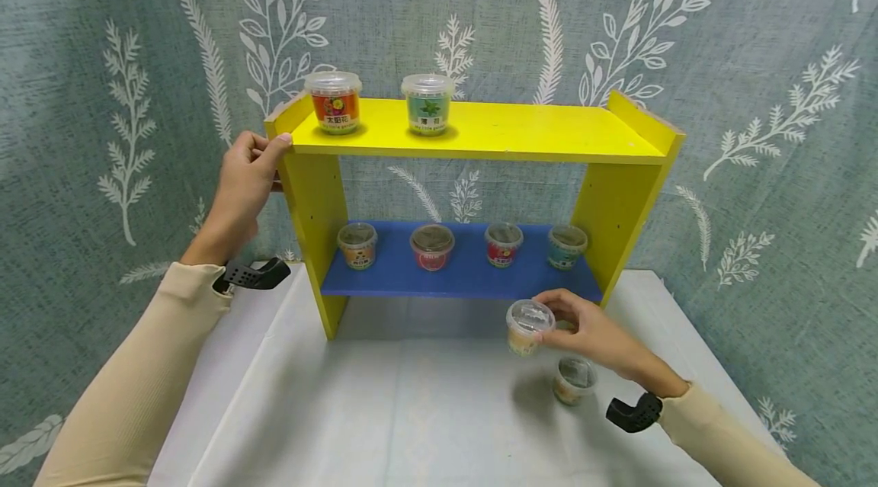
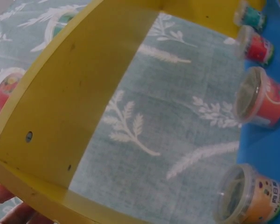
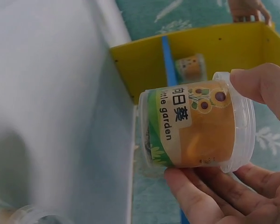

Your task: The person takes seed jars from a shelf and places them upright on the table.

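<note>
My left hand [image 1: 248, 178] grips the upper left corner of the yellow shelf [image 1: 480, 129], thumb on the top edge. In my right hand [image 1: 597, 334] is a clear lidded plastic tub [image 3: 196, 126] with an orange sunflower label, pinched between thumb and fingers. It hangs over the white table, just in front of the blue lower board [image 1: 453, 285]. A second lidded tub [image 1: 573, 380] stands on the table below that hand. On the top board are a red-labelled tub [image 1: 336, 106] and a green-labelled tub [image 1: 427, 107].
Along the blue board stand an orange tub [image 1: 357, 247], a pink-red tub [image 1: 432, 249], a red tub [image 1: 504, 247] and a teal tub [image 1: 566, 248]. The shelf's right side panel [image 1: 620, 220] rises beside the teal one. Patterned green cloth [image 1: 494, 22] hangs behind everything.
</note>
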`<state>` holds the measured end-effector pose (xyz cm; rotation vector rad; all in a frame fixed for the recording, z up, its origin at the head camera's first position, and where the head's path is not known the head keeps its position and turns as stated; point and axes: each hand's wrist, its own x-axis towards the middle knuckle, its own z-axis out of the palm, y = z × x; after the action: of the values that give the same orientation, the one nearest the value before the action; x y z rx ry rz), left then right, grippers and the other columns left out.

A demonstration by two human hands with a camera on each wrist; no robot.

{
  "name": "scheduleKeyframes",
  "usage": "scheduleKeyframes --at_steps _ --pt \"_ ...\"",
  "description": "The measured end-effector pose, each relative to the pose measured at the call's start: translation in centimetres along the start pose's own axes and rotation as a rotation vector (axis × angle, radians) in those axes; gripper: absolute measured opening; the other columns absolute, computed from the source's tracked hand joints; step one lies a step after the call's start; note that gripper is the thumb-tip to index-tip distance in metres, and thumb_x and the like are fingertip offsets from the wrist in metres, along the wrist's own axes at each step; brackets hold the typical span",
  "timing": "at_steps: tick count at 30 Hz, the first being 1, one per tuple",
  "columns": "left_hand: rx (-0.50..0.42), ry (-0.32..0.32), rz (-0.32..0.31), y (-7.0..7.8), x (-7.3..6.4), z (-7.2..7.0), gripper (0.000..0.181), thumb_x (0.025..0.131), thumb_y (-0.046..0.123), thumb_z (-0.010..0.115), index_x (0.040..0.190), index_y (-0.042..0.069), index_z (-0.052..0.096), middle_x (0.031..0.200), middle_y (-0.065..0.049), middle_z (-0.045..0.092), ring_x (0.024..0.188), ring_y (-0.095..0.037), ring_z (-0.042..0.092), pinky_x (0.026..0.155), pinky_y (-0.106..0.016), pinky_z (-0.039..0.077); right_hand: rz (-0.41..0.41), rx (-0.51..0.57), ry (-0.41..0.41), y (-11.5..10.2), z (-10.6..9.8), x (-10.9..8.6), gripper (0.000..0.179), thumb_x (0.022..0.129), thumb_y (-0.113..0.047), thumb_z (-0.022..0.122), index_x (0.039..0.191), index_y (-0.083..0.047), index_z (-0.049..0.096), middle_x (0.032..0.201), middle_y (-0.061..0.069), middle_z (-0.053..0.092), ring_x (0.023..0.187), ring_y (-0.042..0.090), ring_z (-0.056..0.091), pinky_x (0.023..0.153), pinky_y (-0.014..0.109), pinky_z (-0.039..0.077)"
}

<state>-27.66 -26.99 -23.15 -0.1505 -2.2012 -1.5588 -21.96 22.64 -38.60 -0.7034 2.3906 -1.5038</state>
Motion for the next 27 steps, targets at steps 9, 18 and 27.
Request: scheduleKeyframes --at_steps 9,18,27 --pt "-0.014 -0.005 -0.004 0.0 0.0 0.0 0.043 0.102 0.059 0.051 0.104 0.016 0.045 0.111 -0.004 0.054 0.096 -0.019 0.059 0.082 -0.031 0.049 0.001 0.003 -0.031 2.1 1.0 0.1 0.053 0.096 -0.023 0.076 0.141 -0.009 0.051 0.131 0.013 0.063 0.122 0.031 0.060 0.090 0.034 0.054" --pt "-0.014 -0.002 0.006 0.1 -0.1 0.0 0.044 0.102 0.058 0.052 0.104 0.014 0.046 0.110 -0.004 0.053 0.096 -0.019 0.058 0.081 -0.031 0.049 0.039 -0.038 -0.044 4.3 2.1 0.2 0.055 0.094 -0.027 0.078 0.139 -0.009 0.053 0.128 0.009 0.064 0.120 0.029 0.061 0.093 0.033 0.053" --pt "-0.014 0.002 0.015 0.3 -0.2 0.1 0.044 0.102 0.057 0.052 0.104 0.013 0.046 0.110 -0.005 0.052 0.097 -0.019 0.056 0.082 -0.033 0.048 0.043 -0.085 -0.024 5.8 2.7 0.5 0.056 0.093 -0.026 0.080 0.137 -0.004 0.054 0.127 0.009 0.065 0.121 0.029 0.063 0.095 0.037 0.054"
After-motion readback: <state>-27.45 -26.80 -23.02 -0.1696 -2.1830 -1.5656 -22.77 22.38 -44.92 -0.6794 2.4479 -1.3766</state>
